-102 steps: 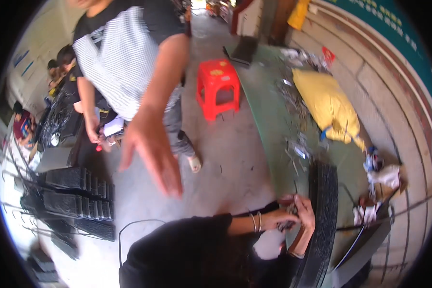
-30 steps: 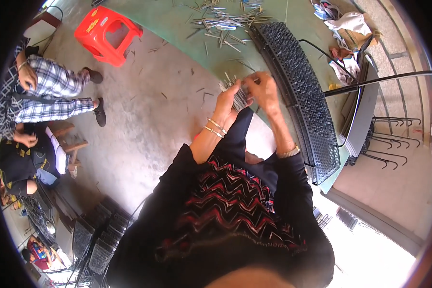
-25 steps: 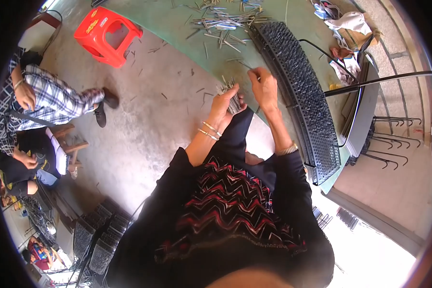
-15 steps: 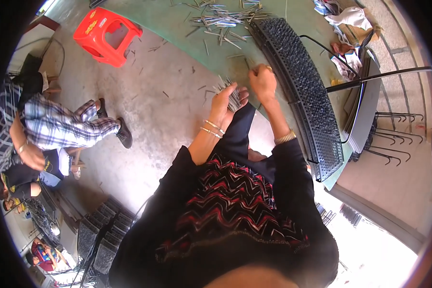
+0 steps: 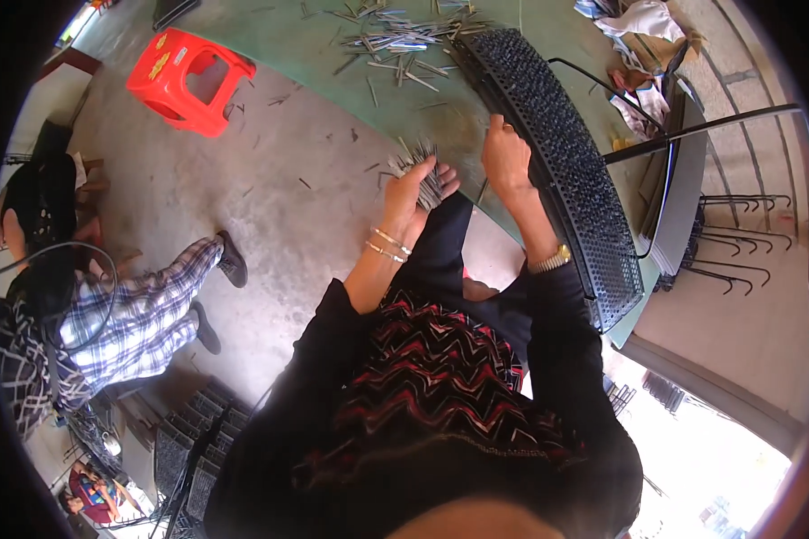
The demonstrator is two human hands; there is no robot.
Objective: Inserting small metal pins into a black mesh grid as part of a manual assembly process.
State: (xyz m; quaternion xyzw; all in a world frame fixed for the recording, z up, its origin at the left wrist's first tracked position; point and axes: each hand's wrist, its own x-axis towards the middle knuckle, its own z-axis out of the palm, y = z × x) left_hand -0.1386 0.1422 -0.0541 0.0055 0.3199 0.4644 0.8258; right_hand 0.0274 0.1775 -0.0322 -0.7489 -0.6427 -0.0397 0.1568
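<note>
My left hand (image 5: 413,191) is closed around a bundle of thin grey metal-looking strips (image 5: 427,171), whose ends fan out past the fingers near the table edge. My right hand (image 5: 507,160) is closed in a pinch beside the left edge of a long black perforated rack (image 5: 548,117). What sits between its fingertips is hidden or too small to name. Dark little pieces fill the top of the rack in dense rows, and the rack lies on a green table (image 5: 368,99). Farther back on the tabletop is a loose pile of similar thin strips (image 5: 404,40).
A black rod frame (image 5: 665,142) extends from the rack to the right. Crumpled cloths (image 5: 643,22) and black hooks (image 5: 737,238) lie beyond it. At the left are a red plastic stool (image 5: 189,81), a walking person in plaid trousers (image 5: 144,314) and stacked dark racks (image 5: 193,440).
My right hand has moved slightly right, closer against the rack's edge. The left hand still holds the strips. The person in plaid trousers has stepped nearer along the left side.
</note>
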